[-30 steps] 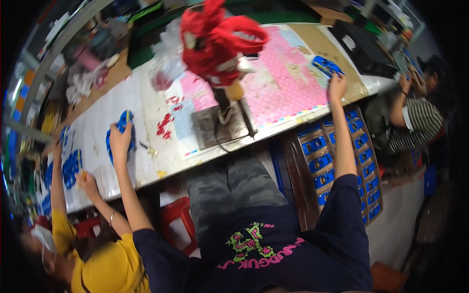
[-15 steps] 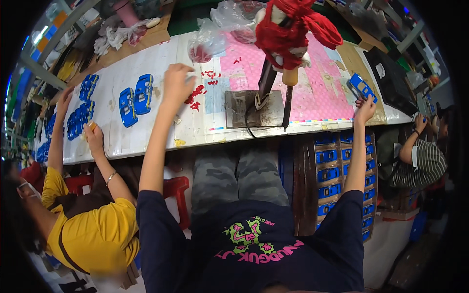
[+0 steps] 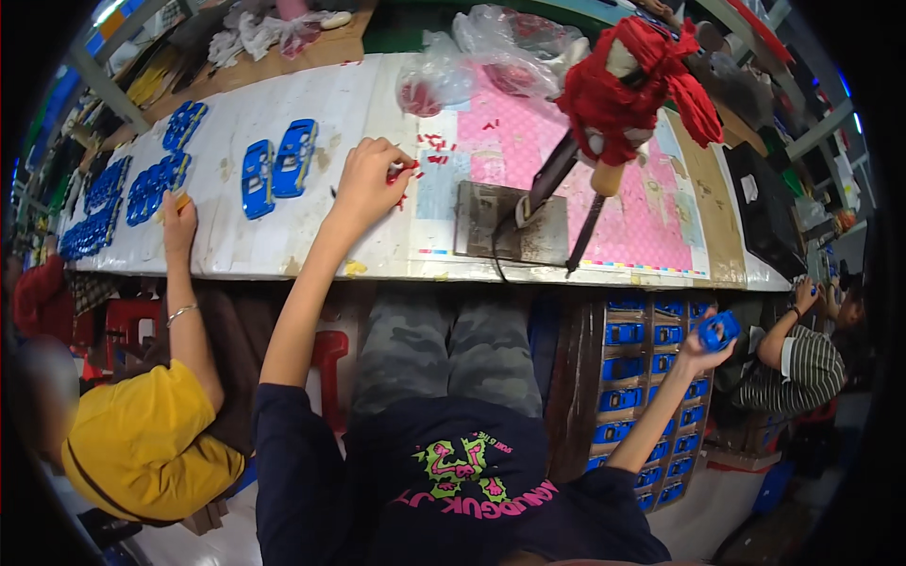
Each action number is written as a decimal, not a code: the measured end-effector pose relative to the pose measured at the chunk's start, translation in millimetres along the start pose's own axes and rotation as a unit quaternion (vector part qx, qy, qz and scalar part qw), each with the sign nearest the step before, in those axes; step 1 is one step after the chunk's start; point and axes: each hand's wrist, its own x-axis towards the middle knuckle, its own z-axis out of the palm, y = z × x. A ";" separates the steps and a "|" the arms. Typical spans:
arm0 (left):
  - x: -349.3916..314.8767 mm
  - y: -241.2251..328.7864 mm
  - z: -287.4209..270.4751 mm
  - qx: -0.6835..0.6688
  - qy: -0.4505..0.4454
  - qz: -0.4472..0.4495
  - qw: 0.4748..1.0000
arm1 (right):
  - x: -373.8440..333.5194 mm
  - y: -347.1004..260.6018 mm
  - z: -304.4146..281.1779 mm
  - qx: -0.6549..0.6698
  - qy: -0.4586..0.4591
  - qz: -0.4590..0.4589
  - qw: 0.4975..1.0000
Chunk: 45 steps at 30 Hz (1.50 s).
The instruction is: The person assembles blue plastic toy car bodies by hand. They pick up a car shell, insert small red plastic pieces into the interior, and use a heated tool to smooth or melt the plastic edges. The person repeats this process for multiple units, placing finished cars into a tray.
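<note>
My left hand [image 3: 370, 181] is over the white bench top, its fingers curled together in a pinch among small red pieces [image 3: 434, 151]. Some red shows at the fingertips, though the fingers partly hide it. Off the bench's front edge on the right, my right hand [image 3: 694, 357] grips a blue toy car [image 3: 719, 330]. That car is above a tray [image 3: 644, 373] with rows of similar blue cars. Two more blue cars [image 3: 294, 157] lie side by side left of my left hand.
A stand wrapped in red cloth [image 3: 618, 90] rises from a metal plate [image 3: 486, 222] on the bench. Clear plastic bags [image 3: 444, 71] lie behind. At left, a co-worker's hand [image 3: 179, 226] is beside grouped blue cars [image 3: 156, 187]. A black box [image 3: 760, 203] is at right.
My right hand has carried the toy car from above the bench's right side down past its front edge. My left hand's fingers have closed among the red pieces. The view has shifted.
</note>
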 end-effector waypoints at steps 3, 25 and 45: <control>-1.5 7.8 8.7 0.006 -0.004 0.011 1.000 | -59.3 -8.9 6.7 -0.106 -0.003 -0.027 0.994; -19.5 77.1 -22.6 -0.166 0.083 -0.119 0.976 | -196.2 -40.4 61.1 -0.020 -0.330 0.239 0.913; -98.4 213.7 -38.0 -0.607 -0.009 0.095 0.789 | -260.5 -25.4 93.8 0.130 -0.497 0.451 0.730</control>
